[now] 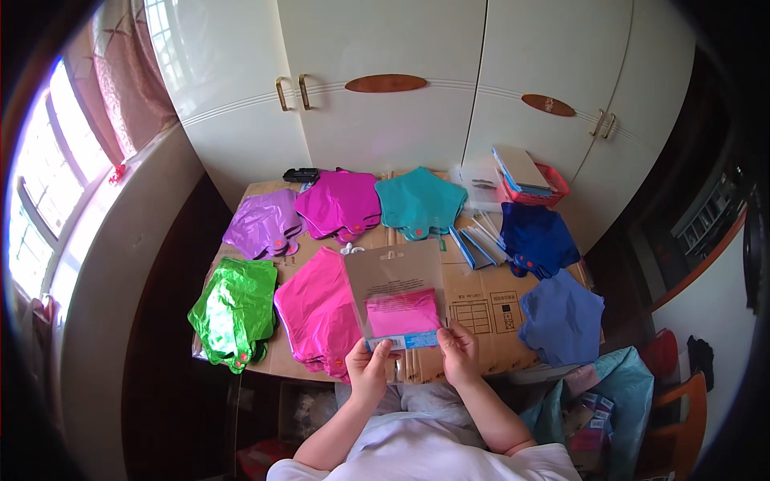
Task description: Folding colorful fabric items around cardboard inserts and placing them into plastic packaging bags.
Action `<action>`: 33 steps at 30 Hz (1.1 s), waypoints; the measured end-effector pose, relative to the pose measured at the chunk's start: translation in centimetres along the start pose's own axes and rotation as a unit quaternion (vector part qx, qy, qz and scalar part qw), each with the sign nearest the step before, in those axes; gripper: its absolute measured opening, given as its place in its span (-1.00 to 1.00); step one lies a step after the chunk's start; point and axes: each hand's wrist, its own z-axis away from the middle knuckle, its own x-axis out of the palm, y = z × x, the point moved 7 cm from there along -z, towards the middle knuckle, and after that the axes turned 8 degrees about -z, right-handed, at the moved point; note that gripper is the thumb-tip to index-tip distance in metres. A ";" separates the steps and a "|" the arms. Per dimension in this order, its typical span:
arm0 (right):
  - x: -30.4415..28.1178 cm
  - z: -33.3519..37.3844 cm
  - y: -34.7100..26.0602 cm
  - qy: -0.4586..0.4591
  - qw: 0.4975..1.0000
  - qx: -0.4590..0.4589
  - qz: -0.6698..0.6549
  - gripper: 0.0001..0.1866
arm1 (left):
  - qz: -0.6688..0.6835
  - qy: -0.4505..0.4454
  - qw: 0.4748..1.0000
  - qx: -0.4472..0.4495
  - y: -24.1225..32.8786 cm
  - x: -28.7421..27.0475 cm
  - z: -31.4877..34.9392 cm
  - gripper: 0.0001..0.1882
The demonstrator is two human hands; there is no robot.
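Observation:
Between both hands I hold a flat see-through package [395,276] with a hang hole at its top and a blue strip along its lower end. Folded pink foil [401,313] shows inside it. My left hand [370,370] pinches its lower left corner, thumb on top. At the lower right corner my right hand [459,353] grips it the same way. Just left of the package lies a stack of hot-pink star-shaped foil balloons [317,309], partly covered by it. A small white item [351,248] sits by the package's upper left corner.
Around the cardboard-covered table [473,353] lie more foil balloon stacks: green [233,309], lilac [261,224], magenta [338,204], teal [421,200], dark blue [537,240] and periwinkle [563,318]. White sticks [485,236] and a red basket [553,188] stand behind. A teal bag [626,393] hangs open at lower right.

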 end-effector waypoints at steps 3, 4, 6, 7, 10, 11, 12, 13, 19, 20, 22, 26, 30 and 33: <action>1.1 0.1 -0.9 -0.034 0.998 -0.003 0.049 -0.84 | -0.003 0.016 1.000 0.007 -0.4 -0.6 -0.2 -0.92; 1.1 0.1 -0.9 -0.034 0.998 -0.004 0.050 -0.85 | -0.008 0.018 1.000 0.003 -0.4 -0.6 -0.2 -0.92; 0.9 0.1 -0.9 -0.033 0.998 -0.006 0.053 -0.87 | -0.019 0.022 1.000 -0.007 -0.4 -0.6 -0.1 -0.92; 0.8 0.1 -0.9 -0.025 0.998 -0.012 0.056 -0.87 | -0.020 0.025 0.999 -0.010 -0.5 -0.6 -0.1 -0.92; 0.8 0.1 -0.9 -0.006 0.996 -0.033 0.077 -0.87 | -0.020 0.034 0.999 -0.018 -0.7 -0.6 0.0 -0.91; 0.8 0.1 -1.0 0.000 0.995 -0.042 0.094 -0.87 | -0.019 0.037 0.999 -0.023 -0.7 -0.5 0.0 -0.91; 0.8 0.2 -1.1 0.005 0.993 -0.051 0.111 -0.86 | -0.017 0.039 0.999 -0.027 -0.7 -0.5 0.0 -0.91; 0.7 0.3 -1.0 0.008 0.991 -0.054 0.121 -0.86 | -0.011 0.035 0.999 -0.026 -0.8 -0.5 0.0 -0.91; 0.2 0.7 -0.4 0.024 0.992 -0.068 0.107 -0.81 | 0.044 0.038 0.997 -0.043 -1.7 -1.0 0.0 -0.94; 0.2 0.8 -0.4 0.026 0.993 -0.074 0.093 -0.82 | 0.070 0.036 0.996 -0.036 -2.1 -1.0 0.0 -0.94; 0.2 0.9 -0.5 0.032 0.992 -0.087 0.081 -0.82 | 0.115 0.016 0.993 -0.036 -1.9 -0.3 0.0 -0.91; 0.2 1.5 0.0 0.052 0.992 -0.096 0.067 -0.84 | 0.134 -0.040 0.989 -0.052 -2.6 0.1 0.8 -0.79; -0.2 2.3 1.3 0.052 0.997 -0.056 0.027 -0.85 | 0.135 -0.023 0.990 -0.027 -2.4 0.3 0.9 -0.78; 0.0 2.0 1.6 0.026 0.998 -0.033 0.043 -0.85 | 0.114 -0.001 0.993 -0.016 -2.2 0.0 0.7 -0.78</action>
